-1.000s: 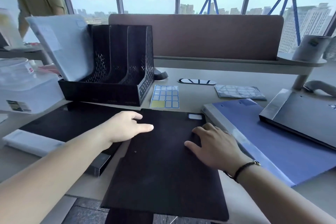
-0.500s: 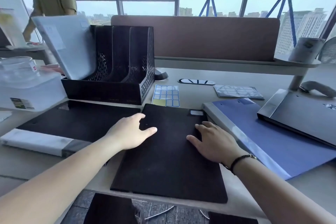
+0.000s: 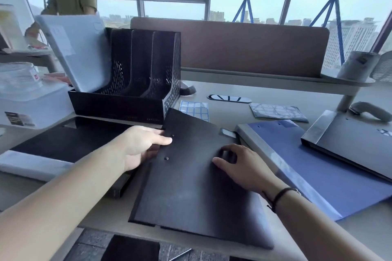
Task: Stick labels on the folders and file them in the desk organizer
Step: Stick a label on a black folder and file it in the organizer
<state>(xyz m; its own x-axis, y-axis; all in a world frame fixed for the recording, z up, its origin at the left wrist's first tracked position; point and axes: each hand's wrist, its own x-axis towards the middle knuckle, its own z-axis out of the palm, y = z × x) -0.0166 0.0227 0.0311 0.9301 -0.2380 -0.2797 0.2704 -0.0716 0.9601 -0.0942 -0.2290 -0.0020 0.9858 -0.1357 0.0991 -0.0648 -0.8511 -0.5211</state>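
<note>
A person sits at a pale desk with both bare forearms stretched forward. A black folder lies in front of them, its left edge raised off the desk and its near edge hanging slightly past the desk's front. The left hand grips that raised left edge, thumb on top near two small rivets, fingers tucked underneath out of sight. The right hand rests on the folder's cover with fingers bent, fingertips pressing down. A small white label sits at the folder's far right corner.

Behind the folder to the left stands a black mesh desk organizer; a white folder leans in its leftmost slot. A sheet of blue-edged labels lies just beside the organizer. A blue folder lies to the right, a grey one overlapping its far corner. Another black folder lies at left.
</note>
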